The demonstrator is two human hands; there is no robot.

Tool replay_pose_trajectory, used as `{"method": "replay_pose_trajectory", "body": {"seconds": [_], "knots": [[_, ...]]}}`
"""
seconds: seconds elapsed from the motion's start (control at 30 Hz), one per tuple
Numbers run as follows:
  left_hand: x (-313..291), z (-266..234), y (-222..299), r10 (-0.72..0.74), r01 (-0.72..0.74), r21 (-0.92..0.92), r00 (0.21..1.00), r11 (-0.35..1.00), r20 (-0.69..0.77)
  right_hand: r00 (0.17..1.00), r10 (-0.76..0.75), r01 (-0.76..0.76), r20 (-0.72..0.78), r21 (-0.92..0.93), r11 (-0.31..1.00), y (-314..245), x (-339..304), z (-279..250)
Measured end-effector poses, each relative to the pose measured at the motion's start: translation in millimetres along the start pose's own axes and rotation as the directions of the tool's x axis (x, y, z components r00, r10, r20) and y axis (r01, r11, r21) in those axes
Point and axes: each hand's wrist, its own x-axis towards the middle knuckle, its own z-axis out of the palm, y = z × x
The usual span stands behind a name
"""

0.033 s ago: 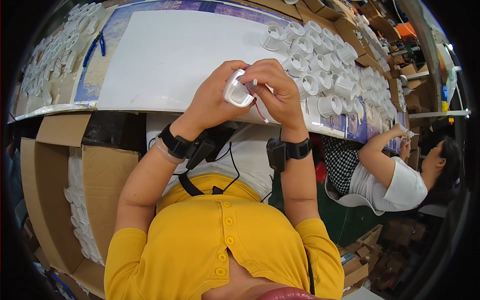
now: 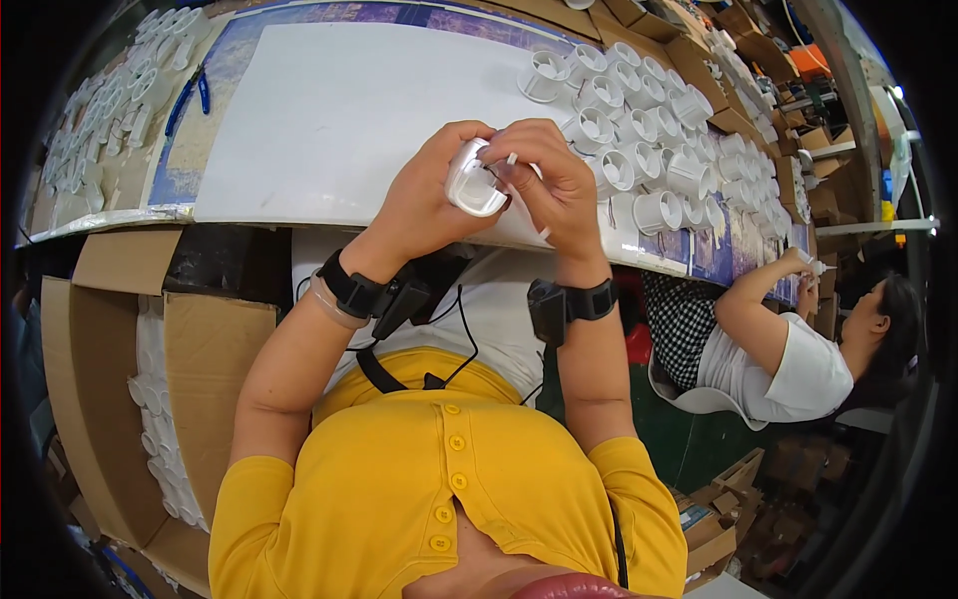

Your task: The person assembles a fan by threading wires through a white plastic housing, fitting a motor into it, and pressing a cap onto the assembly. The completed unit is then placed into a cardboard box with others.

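Observation:
My left hand (image 2: pixel 431 190) is wrapped around a white, hollow plastic housing (image 2: pixel 477 188), whose open side faces up. Over its right rim, my right hand (image 2: pixel 554 180) has thumb and forefinger closed on a thin wire lead, most of which the fingers hide. A small white connector (image 2: pixel 512 159) pokes out between those fingers. Below the palm another small white end (image 2: pixel 544 233) just shows. Both hands are raised near the front edge of the worktable, above the white sheet (image 2: pixel 319 120).
Several white cups with wires (image 2: pixel 639 120) crowd the table's right side. White plastic parts (image 2: pixel 120 100) are heaped at the far left, beside blue-handled cutters (image 2: pixel 190 98). Left of me stands a cardboard box (image 2: pixel 215 379) of white parts. A co-worker (image 2: pixel 778 349) sits at right.
My right hand has turned slightly on the housing. The red wire that hung below it is now mostly hidden, its white end closer to the palm. My left hand stays nearly still.

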Motion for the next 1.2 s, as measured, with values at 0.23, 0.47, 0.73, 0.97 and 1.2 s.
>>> {"method": "replay_pose_trajectory", "body": {"seconds": [0.23,0.47,0.73,0.97,1.2], "knots": [[2,4,-4,0.176,-0.161,0.262,0.984,0.952,-0.036,0.89,0.231,-0.156,-0.393,0.213,0.965,-3,-9,32],[1,-1,-7,0.354,-0.321,0.355,0.935,0.878,-0.029,0.771,0.608,-0.349,-0.188,0.674,0.651,-8,-2,33],[-3,-7,-16,0.255,-0.246,0.142,0.966,0.959,-0.045,0.946,0.322,-0.313,0.031,0.337,0.888,-11,-4,3],[-8,-7,-22,0.257,-0.256,0.029,0.964,0.966,-0.063,0.979,0.163,-0.187,0.122,0.214,0.959,1,1,4],[-9,-10,-19,0.112,-0.116,0.024,0.985,0.993,0.132,0.99,0.102,-0.109,0.098,0.064,0.992,7,1,14]]}}
